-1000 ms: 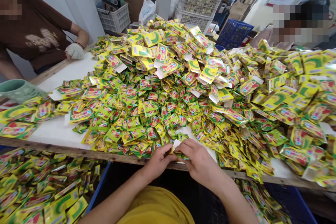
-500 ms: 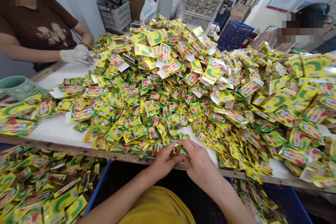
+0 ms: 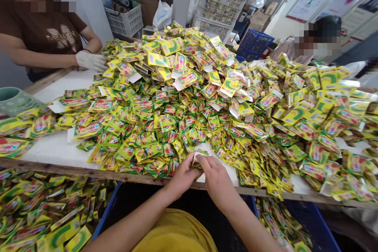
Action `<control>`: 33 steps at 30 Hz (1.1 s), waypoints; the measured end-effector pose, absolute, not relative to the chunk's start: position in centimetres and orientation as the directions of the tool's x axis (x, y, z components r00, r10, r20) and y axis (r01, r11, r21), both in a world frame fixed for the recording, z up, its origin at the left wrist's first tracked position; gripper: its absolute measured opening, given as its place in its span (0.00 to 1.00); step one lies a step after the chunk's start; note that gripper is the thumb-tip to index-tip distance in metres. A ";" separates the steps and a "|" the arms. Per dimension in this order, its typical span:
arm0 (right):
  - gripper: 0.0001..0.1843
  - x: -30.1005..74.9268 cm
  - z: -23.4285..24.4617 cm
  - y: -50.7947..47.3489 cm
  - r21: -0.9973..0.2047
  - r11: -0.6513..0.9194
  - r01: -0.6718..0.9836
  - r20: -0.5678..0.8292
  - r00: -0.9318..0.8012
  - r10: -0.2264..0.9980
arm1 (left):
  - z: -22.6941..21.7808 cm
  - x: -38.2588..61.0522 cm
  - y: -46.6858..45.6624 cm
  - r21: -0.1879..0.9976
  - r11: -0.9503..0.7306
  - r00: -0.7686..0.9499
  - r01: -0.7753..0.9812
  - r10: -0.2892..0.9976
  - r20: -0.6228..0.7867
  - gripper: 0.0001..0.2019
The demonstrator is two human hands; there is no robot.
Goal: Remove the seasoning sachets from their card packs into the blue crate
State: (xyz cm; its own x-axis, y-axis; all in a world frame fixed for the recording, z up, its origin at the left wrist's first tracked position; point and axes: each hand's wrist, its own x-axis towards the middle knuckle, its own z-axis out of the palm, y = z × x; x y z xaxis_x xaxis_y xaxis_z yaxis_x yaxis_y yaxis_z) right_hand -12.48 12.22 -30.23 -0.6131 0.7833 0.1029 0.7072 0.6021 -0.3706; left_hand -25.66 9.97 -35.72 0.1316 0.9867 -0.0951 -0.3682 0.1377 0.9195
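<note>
My left hand (image 3: 183, 173) and my right hand (image 3: 215, 173) meet at the near edge of the table (image 3: 56, 149). Both pinch a small green-yellow sachet with a white card (image 3: 198, 156) between their fingertips. Right beyond them spreads a big heap of green and yellow sachets (image 3: 189, 98), small ones near me and larger carded packs higher up at the back.
A person in a brown shirt with a white glove (image 3: 90, 61) works at the far left. Another person (image 3: 319, 39) sits at the far right. A green cup (image 3: 14, 100) stands left. Blue crates with sachets (image 3: 44, 212) lie below the table; white crates (image 3: 220, 4) stand behind.
My two hands have stayed together at the table edge, working the same small sachet. The gloved hand of the person at left has reached forward to the heap.
</note>
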 end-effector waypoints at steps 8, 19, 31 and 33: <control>0.11 -10.6 -30.8 14.3 -0.623 0.526 0.580 0.197 -0.534 0.822 | -36.8 -27.0 10.2 0.909 0.221 0.250 -0.354 0.959 -0.136 0.21; 0.22 -10.8 -28.8 14.4 -0.611 0.577 0.543 -0.081 -0.767 0.636 | -38.0 -26.8 10.0 0.952 0.204 0.274 -0.229 0.952 -0.139 0.20; 0.09 -11.6 -32.5 13.0 -0.662 0.544 0.516 0.269 -0.514 0.814 | -37.8 -27.8 9.6 0.938 0.216 0.182 -0.271 0.968 -0.170 0.18; 0.11 -11.4 -32.3 13.0 -0.591 0.571 0.570 0.170 -0.604 0.779 | -37.9 -27.7 9.5 0.945 0.218 0.186 -0.245 0.967 -0.175 0.18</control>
State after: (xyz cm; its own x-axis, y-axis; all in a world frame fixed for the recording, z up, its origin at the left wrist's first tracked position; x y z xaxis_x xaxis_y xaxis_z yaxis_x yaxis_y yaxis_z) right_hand -11.37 12.95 -32.34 -0.6041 0.7786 0.1698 0.5698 0.5710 -0.5910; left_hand -27.72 9.54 -37.87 0.1856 0.9669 -0.1748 -0.2452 0.2178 0.9447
